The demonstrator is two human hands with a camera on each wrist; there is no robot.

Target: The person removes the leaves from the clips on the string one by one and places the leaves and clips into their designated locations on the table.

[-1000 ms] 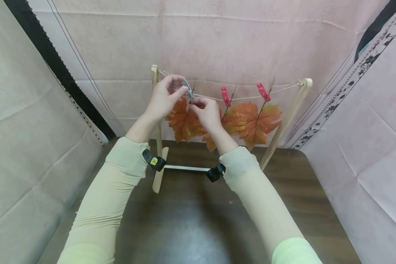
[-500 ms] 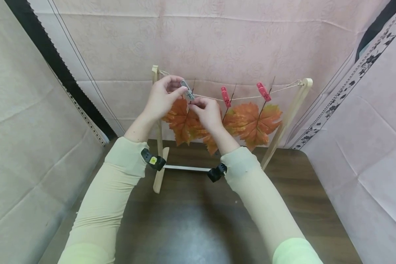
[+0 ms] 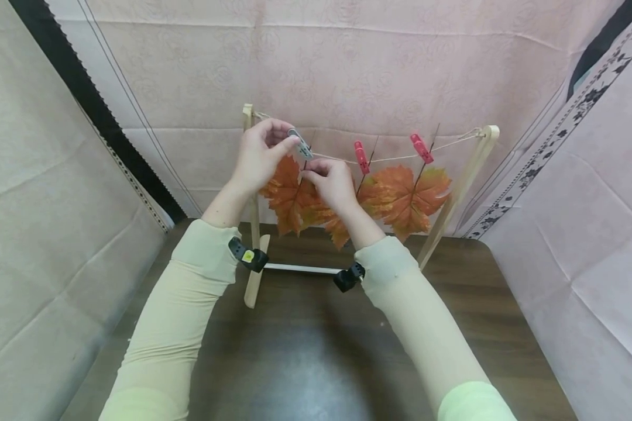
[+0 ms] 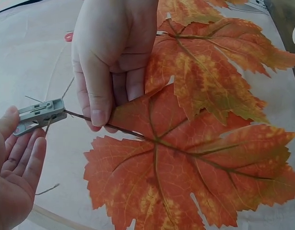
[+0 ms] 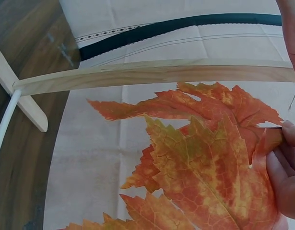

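Hands meet at the left end of a thin string (image 3: pixel 395 156) stretched between the two posts of a small pale wooden rack (image 3: pixel 474 161) on a dark brown wooden table (image 3: pixel 305 356). In the head view, the left hand (image 3: pixel 258 158) pinches a small grey plastic clothespin (image 3: pixel 300 143) on the string between thumb and fingertips, while the right hand (image 3: pixel 333 184) just beside it grips the stem of an orange artificial maple leaf (image 3: pixel 289 199) hanging below the pin. Farther right on the string, two red plastic clothespins (image 3: pixel 361 156) each hold another orange leaf (image 3: pixel 405 199). Pale pink cloth (image 3: pixel 347 64) hangs behind the rack.

From the left wrist, the grey clothespin (image 4: pixel 39 116) lies between the left hand's thumb and fingertips (image 4: pixel 27 143), its jaws closed on the thin dark stem (image 4: pixel 109 125) of the orange leaf (image 4: pixel 185 177). The right hand (image 4: pixel 113 57) pinches that stem just beside the pin, fingers curled round it.

From the right wrist, the curled fingers (image 5: pixel 286 167) of the right hand press against the top of the leaf (image 5: pixel 205 167), with the rack's wooden post (image 5: pixel 152 73) and foot behind it. The clothespin is out of this view.
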